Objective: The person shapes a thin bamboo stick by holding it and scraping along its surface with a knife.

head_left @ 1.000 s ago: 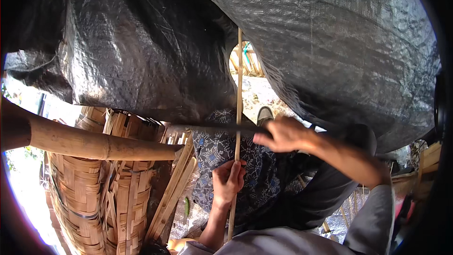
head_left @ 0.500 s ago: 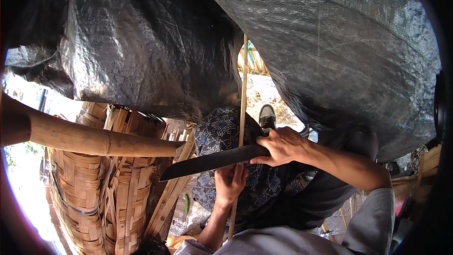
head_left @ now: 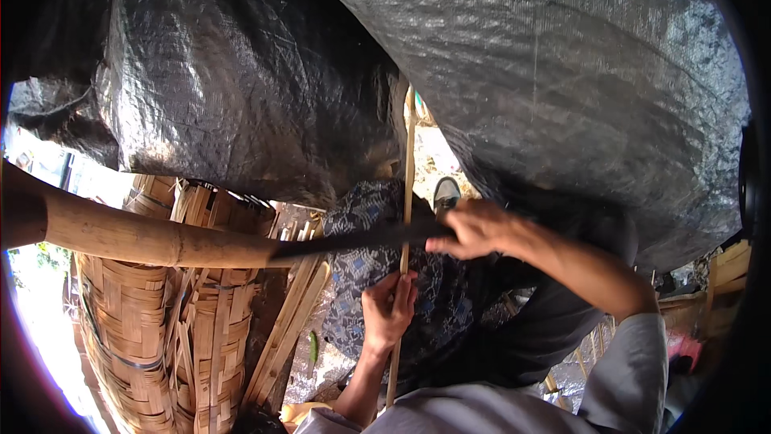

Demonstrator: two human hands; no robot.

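Note:
A long dark machete [head_left: 357, 241] lies nearly level across a thin bamboo strip [head_left: 409, 161], its blade blurred and pointing left. My right hand [head_left: 478, 229] is closed round its handle end. Just below the blade, my left hand [head_left: 387, 309] pinches the strip, which runs up and away from me over a dark patterned cloth [head_left: 357, 213] on my leg. The blade's tip overlaps the end of a thick bamboo pole [head_left: 161, 237]; whether they touch I cannot tell.
Tall woven bamboo baskets [head_left: 128, 313] stand at the left, with split bamboo slats [head_left: 285, 342] leaning beside them. Dark plastic sheeting [head_left: 530, 73] hangs low across the far side. A shoe [head_left: 446, 190] shows beyond my right hand.
The machete has tilted closer to level, its tip raised, and its broad face shows less. The strip's far end sits lower in view. Both hands keep their hold.

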